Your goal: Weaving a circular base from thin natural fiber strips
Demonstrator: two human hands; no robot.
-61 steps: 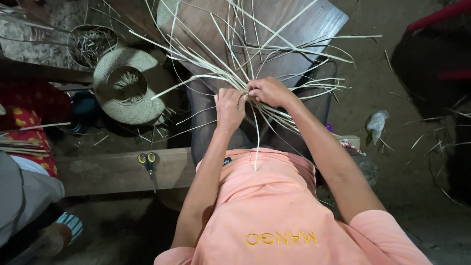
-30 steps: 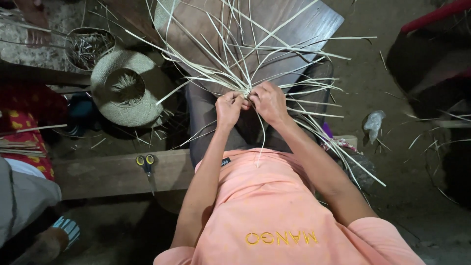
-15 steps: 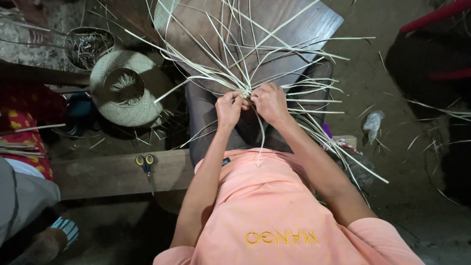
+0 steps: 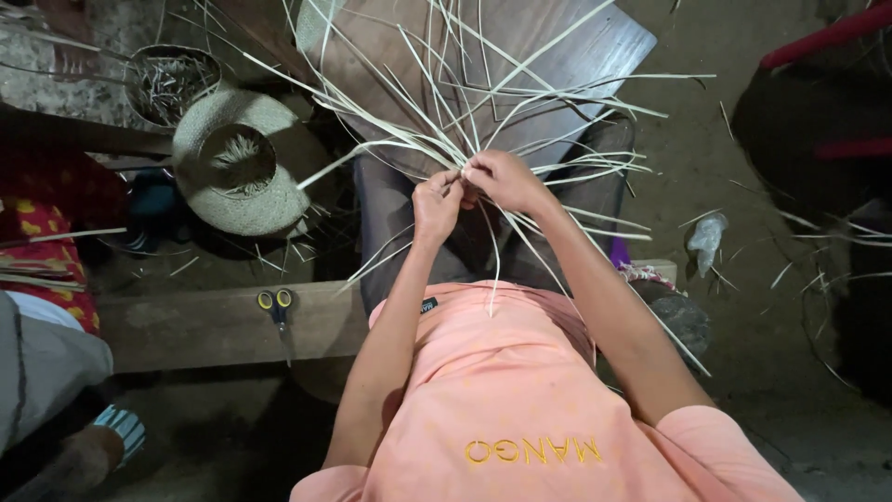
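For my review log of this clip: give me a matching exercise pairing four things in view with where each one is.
Things:
1. scissors
2. woven hat
3. pale strips
4. round basket

Places:
A. pinched between both hands above the lap
B. far left corner, beyond the hat
C. lying on the wooden bench
D. upside down on the floor, left of the knees

Pairs: 1-C, 2-D, 3-A, 4-B

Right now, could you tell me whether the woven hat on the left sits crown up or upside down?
Upside down: the woven hat shows its hollow crown opening upward, brim spread flat around it.
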